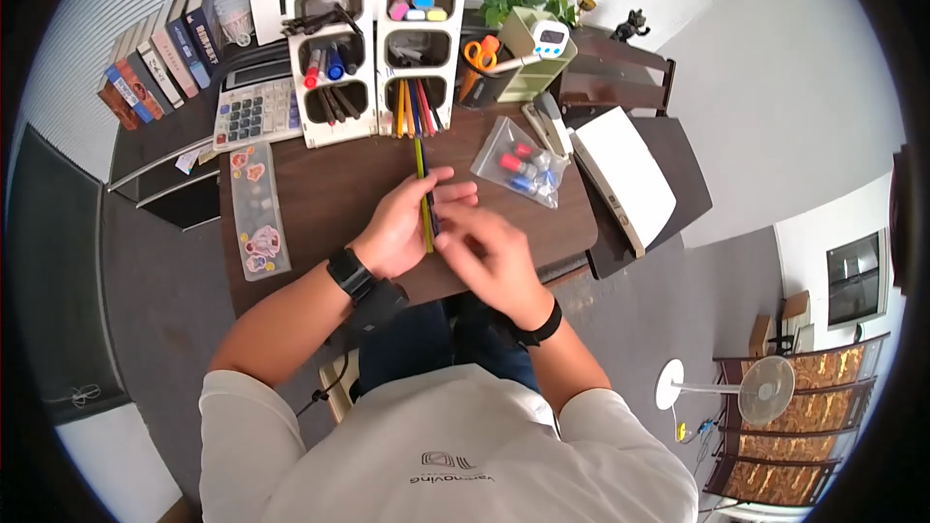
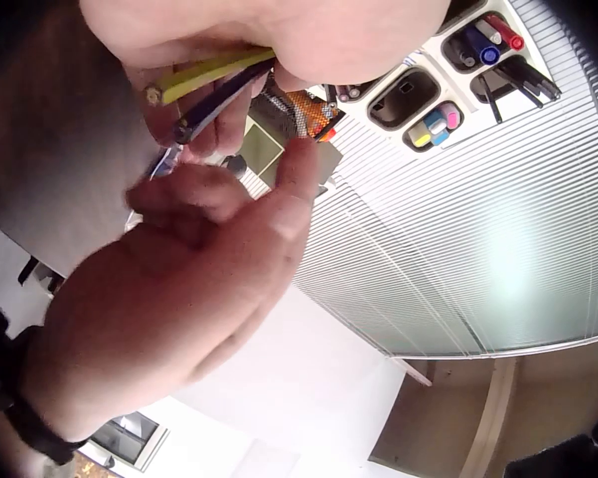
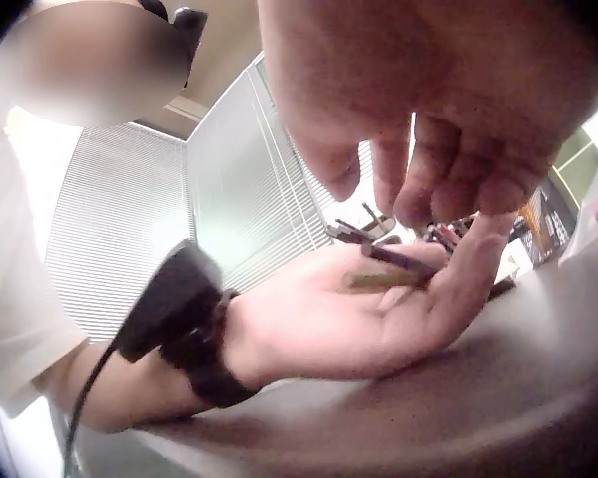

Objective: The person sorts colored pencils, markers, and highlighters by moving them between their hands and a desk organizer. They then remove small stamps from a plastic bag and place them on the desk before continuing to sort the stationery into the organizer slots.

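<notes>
In the head view my left hand [image 1: 395,223] holds two colored pencils side by side, with the thumb against them. One is a yellow-green pencil [image 2: 209,76], the other a dark blue pencil [image 2: 219,103]; their near ends stick out toward my body. My right hand [image 1: 492,250] hovers just right of the pencils' near ends, fingers loosely bent, nothing gripped. Beyond the left hand, more colored pencils [image 1: 415,108] stand in the lowest compartment of the right white organizer [image 1: 453,58].
A second white organizer [image 1: 372,126] holds markers and pens. On the desk [image 1: 339,169] lie a bag of colored caps or markers [image 1: 523,163], a stapler [image 1: 550,124] and a stickered clear case [image 1: 254,213]. A calculator [image 1: 257,116] and white box [image 1: 625,174] flank them.
</notes>
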Tool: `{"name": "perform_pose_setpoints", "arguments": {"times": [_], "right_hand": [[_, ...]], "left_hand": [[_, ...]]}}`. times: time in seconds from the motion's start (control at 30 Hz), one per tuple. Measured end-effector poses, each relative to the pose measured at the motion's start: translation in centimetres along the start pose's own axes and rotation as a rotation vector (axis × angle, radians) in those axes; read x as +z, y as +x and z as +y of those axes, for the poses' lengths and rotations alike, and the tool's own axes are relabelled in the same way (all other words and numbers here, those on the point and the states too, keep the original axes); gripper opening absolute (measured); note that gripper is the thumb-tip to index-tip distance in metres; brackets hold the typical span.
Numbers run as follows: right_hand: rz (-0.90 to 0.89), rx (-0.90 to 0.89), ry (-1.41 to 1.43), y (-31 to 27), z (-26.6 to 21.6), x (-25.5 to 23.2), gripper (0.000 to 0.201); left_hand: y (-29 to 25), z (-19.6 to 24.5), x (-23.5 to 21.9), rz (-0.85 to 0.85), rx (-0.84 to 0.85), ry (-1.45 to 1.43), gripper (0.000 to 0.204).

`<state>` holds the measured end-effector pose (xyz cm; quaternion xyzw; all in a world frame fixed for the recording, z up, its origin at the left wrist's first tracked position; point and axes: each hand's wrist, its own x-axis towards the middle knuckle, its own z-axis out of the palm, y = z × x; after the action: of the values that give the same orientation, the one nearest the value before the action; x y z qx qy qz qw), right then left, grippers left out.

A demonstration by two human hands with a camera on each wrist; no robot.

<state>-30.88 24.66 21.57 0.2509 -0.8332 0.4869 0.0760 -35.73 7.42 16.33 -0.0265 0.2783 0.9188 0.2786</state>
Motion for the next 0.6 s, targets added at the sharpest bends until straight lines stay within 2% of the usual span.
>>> {"name": "perform_pose_setpoints", "arguments": {"times": [0.03,0.2,0.33,0.4,0.43,0.5,0.6], "right_hand": [[-0.085,0.070,0.068,-0.7,-0.8,0.1,0.038],[0.004,-0.032,0.081,-1.9,1.0,1.3,0.040],[0.013,-0.029,0.069,-1.8,0.5,0.5,0.040],[0.099,-0.089,0.037,-1.8,-0.3,-0.3,0.035],[0.088,-0.092,0.033,-1.7,-0.7,-1.1,0.035],[0.175,-0.180,-0.094,-1.7,-1.7,-2.7,0.029],[0.263,-0.183,-0.084,-1.3,-3.1,-4.0,0.028]], "left_hand": [[-0.6,0.5,1.3,0.042,-0.012,0.029,0.043],[-0.7,0.5,1.8,0.050,-0.027,0.108,0.048],[-0.6,0.7,1.5,0.030,-0.045,0.102,0.049],[-0.3,0.4,1.1,0.034,-0.025,0.062,0.047],[-0.2,0.5,1.1,0.033,-0.017,0.053,0.047],[-0.1,0.5,1.1,0.052,-0.029,-0.003,0.045],[0.1,0.2,0.5,0.048,-0.031,-0.053,0.042]]}}
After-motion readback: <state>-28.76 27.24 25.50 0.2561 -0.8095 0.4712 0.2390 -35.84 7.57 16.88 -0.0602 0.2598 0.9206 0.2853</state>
